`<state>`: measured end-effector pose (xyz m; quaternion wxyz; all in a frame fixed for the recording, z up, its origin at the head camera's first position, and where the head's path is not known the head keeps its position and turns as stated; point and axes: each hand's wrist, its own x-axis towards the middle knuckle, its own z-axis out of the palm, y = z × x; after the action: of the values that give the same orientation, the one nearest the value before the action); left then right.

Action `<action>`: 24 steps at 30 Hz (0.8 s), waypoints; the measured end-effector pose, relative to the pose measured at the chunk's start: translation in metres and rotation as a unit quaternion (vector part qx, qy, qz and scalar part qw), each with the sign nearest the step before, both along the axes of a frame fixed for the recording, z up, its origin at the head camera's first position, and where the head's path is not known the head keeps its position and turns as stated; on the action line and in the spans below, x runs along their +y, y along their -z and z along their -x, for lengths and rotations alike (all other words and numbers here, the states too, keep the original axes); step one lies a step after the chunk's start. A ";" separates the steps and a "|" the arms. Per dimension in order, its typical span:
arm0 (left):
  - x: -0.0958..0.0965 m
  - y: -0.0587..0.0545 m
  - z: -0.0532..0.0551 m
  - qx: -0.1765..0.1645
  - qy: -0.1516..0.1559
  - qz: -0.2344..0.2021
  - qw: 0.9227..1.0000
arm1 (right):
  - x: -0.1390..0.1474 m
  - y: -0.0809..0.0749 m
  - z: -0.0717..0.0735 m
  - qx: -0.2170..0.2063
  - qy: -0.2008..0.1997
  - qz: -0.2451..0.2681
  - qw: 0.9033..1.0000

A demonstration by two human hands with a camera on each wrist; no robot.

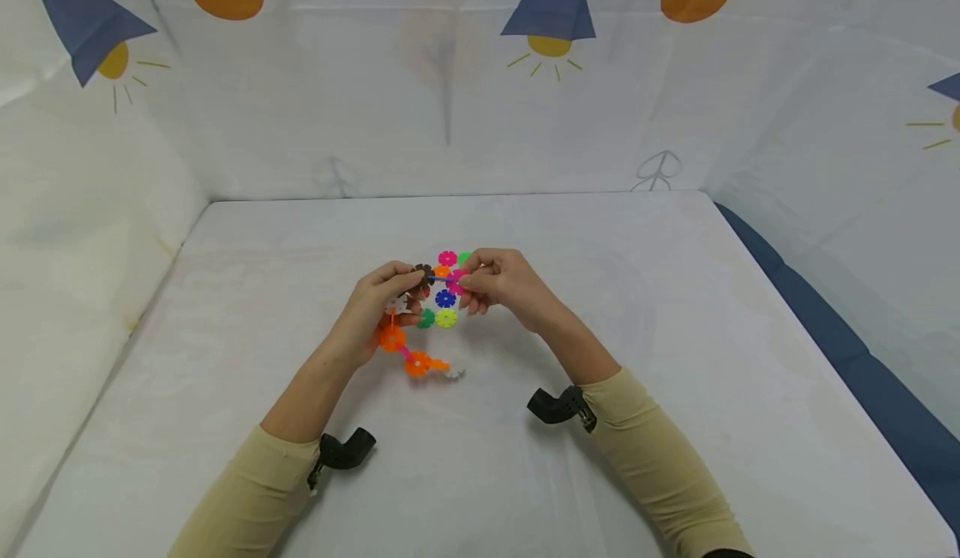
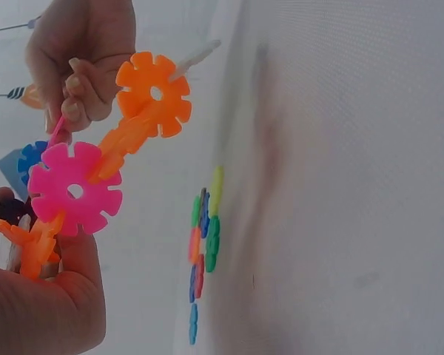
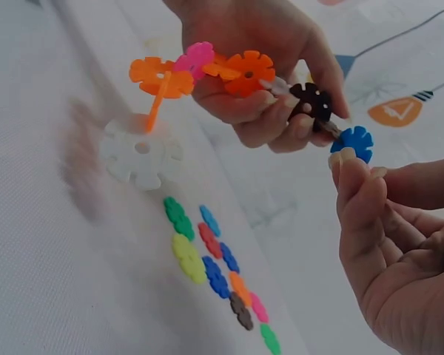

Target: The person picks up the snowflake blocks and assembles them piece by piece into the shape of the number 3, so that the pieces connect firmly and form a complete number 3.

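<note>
With my left hand [image 1: 367, 308] I grip the black disc [image 3: 317, 100], I think to keep firm the blue disc [image 3: 353, 140] joined to it, while the rest of the chain [image 2: 55, 177] hangs below. My right hand [image 1: 502, 283] pinches a pink disc [image 1: 453, 284] at the blue one, maybe by fingertips so the slots stay free. The loose discs [image 3: 189, 259] lie flat on the table [image 1: 675, 333] beyond, probably for easy reach.

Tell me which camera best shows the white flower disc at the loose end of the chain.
The right wrist view: the white disc shows its broad face there, with notched rim and centre hole, though somewhat pale. The left wrist view catches it nearly edge-on, and the head view shows it only small and faint.
</note>
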<state>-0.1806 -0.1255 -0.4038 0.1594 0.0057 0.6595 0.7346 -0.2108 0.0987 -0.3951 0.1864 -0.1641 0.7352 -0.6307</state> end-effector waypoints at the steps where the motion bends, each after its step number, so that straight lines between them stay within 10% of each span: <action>1: 0.000 0.000 0.000 0.001 -0.001 0.000 1.000 | 0.000 0.000 0.000 -0.003 -0.001 0.001 1.000; 24: -0.014 -0.001 0.004 0.000 -0.017 0.017 1.000 | 0.005 0.021 0.012 -0.017 -0.024 -0.027 0.999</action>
<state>-0.1846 -0.1397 -0.4030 0.1466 -0.0084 0.6717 0.7261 -0.2226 0.1041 -0.4157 0.2180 -0.1656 0.7443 -0.6092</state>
